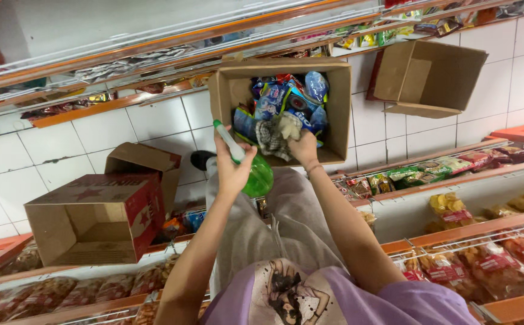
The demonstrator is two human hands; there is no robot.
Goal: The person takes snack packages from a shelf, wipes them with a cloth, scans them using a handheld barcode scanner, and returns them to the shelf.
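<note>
An open cardboard box stands on the white tiled floor ahead of the person, packed with blue and red snack packets that fill it to about the rim. To the left, a red-printed carton lies on its side, its inside bare as far as it shows, with a smaller brown box touching it behind. At the upper right another brown carton lies tipped over, mouth towards the aisle, nothing visible inside. Shelves on both sides carry rows of bagged snacks. The left hand holds a green spray bottle: the fingers wrap around its white neck just below the green-tipped nozzle, which sticks up past the thumb, while the round green body hangs beneath the palm, just in front of the box's near wall. The right hand grips a crumpled checked cloth, fingers closed on its bunched edge, the rest draping over the packets at the near side of the open box
</note>
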